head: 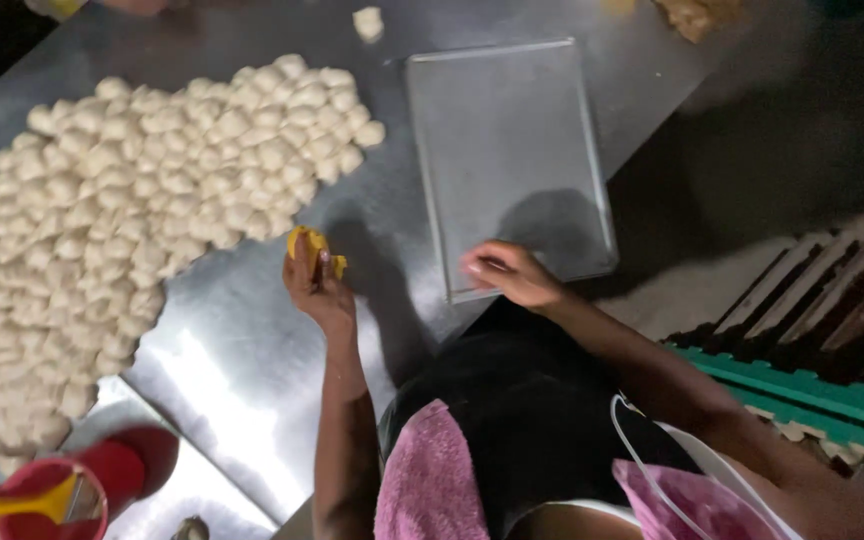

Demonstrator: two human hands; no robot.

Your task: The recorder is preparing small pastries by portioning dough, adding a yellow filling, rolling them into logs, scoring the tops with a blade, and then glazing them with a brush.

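your left hand [317,285] up over shiny metal table [252,350], fingers pinching yellow scraper [310,248]. scraper just beside edge of big pile of white dough balls [122,200]. your right hand [507,272] rests on near edge of flat metal tray [507,140], fingers curled on rim. one dough ball [368,22] alone at far end. red bowl [47,495] at near left corner.

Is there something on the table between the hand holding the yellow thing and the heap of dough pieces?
Nothing visible: bare steel table lies between the left hand, which grips a yellow object, and the dough pieces.
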